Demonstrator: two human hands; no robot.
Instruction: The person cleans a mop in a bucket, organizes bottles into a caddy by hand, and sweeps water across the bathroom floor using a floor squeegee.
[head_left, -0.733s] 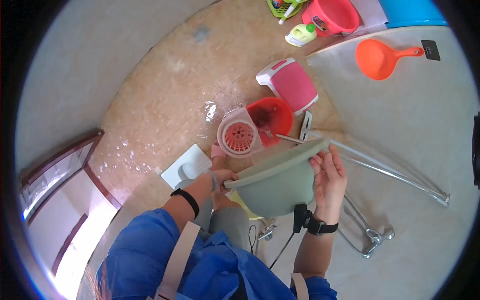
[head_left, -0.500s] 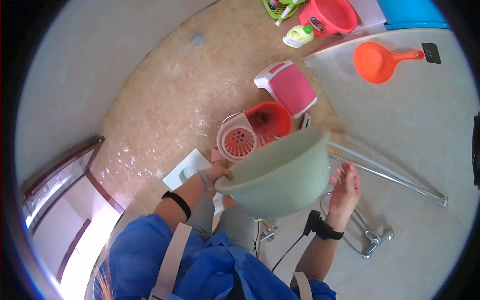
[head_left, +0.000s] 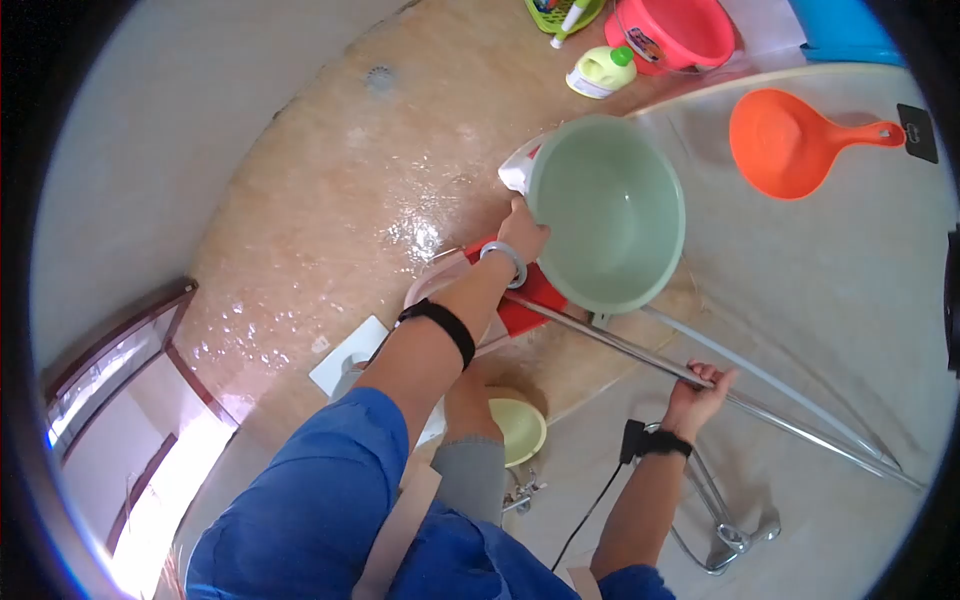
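Observation:
A pale green basin (head_left: 625, 215) is tilted so that its bare inside faces me. My left hand (head_left: 522, 235) is closed on the basin's near left rim. Beneath my forearm, the red mop bucket (head_left: 525, 315) is partly hidden. Out of it a metal pole (head_left: 620, 347) runs to the lower right. My right hand (head_left: 697, 392) has its fingers wrapped round this pole. The basin covers most of the pink and white stool (head_left: 517, 172).
A white pole (head_left: 770, 375) lies beside the metal one. An orange scoop (head_left: 782, 142) is on the pale surface at right. A green-capped bottle (head_left: 600, 75) and pink bucket (head_left: 685, 35) stand at the back. A yellow-green bowl (head_left: 525, 430) is near my leg. The floor (head_left: 330, 220) looks wet.
My left hand has carried the basin forward and up to the right, over the stool. My right hand, open beside the basin before, has closed round the metal pole.

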